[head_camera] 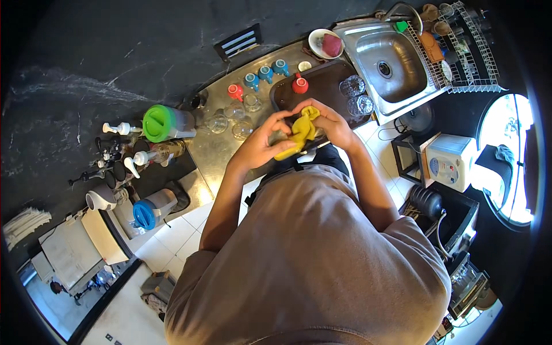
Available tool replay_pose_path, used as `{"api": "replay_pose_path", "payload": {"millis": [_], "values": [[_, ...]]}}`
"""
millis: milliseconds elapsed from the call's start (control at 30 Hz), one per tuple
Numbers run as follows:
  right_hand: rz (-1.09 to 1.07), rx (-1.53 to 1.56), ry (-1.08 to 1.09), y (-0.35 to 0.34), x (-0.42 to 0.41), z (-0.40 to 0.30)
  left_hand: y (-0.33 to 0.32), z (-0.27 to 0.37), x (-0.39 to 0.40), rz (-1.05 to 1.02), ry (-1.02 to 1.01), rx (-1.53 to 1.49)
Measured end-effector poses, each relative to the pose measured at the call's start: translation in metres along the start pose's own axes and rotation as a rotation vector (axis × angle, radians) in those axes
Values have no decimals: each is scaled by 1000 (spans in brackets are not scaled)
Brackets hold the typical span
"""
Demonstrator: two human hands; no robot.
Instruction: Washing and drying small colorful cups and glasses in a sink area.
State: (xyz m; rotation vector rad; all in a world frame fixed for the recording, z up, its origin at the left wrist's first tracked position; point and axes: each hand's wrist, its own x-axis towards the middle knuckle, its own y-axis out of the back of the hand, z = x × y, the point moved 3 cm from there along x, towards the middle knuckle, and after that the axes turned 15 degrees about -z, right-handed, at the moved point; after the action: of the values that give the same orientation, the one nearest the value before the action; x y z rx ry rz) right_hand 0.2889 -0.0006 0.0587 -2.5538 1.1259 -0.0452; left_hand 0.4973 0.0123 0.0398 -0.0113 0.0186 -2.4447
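Both hands meet over the counter's front edge, around a bunched yellow cloth (303, 127). My left hand (264, 140) curves its fingers and thumb around one side, with a fold of cloth hanging under the thumb. Something clear, seemingly a drinking glass, shows in its grip; the cloth and fingers hide most of it. My right hand (334, 123) presses the cloth from the other side. Just beyond them lies a dark brown tray (286, 99) with an upside-down red cup (300, 85) and two clear glasses (360, 105) on it.
Left of the tray stand several clear glasses (235, 111), another red cup (235, 91) and blue cups (265, 74). A green-lidded pitcher (157, 123) and pump bottles (140, 158) are farther left. A steel sink (392, 64) and wire dish rack (470, 82) lie right.
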Motion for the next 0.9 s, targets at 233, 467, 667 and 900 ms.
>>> {"api": "replay_pose_path", "payload": {"millis": [233, 467, 667, 900], "values": [[-47, -284, -83, 28, -32, -23, -40, -23, 46, -6, -114, 281], [37, -883, -251, 123, -95, -43, -50, 21, 74, 271, 229, 218], [254, -814, -237, 187, -107, -34, -78, 24, 104, 522, 310, 371], [57, 329, -340, 174, -117, 51, -165, -8, 155, 698, 342, 361]]}}
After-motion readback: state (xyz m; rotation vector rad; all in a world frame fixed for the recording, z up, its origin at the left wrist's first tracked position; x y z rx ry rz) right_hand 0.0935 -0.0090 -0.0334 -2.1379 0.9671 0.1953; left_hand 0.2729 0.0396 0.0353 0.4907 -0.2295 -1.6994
